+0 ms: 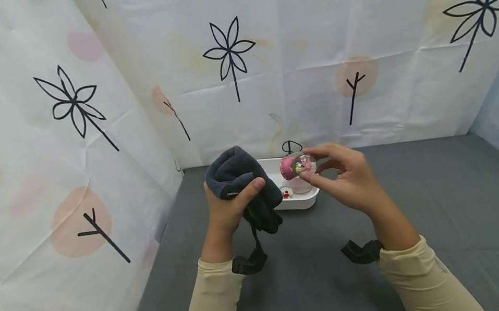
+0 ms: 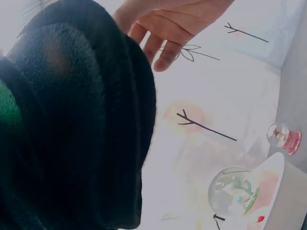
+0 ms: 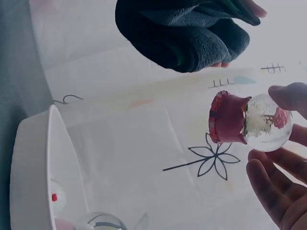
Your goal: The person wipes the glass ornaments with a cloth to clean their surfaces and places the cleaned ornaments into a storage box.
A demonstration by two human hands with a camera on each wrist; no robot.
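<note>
My left hand (image 1: 226, 208) grips a folded dark blue-grey cloth (image 1: 262, 203), thumb pressed across its front. To the right, my right hand (image 1: 351, 176) pinches a small snow globe (image 1: 287, 168) by its glass ball between thumb and fingers. The globe lies on its side in the air, its pink base toward the cloth. In the right wrist view, pale and pink flowers show inside the glass of this snow globe (image 3: 268, 122). The cloth (image 2: 81, 120) fills much of the left wrist view and hides the held globe there.
Behind the hands a white tray (image 1: 300, 203) stands on the grey table (image 1: 314, 283). A larger glass globe (image 2: 232, 191) with green inside sits in it, beside a small red-marked item (image 1: 285, 193). Another pink-based snow globe (image 2: 290, 141) stands outside the tray. Patterned white curtains (image 1: 298, 91) enclose the table.
</note>
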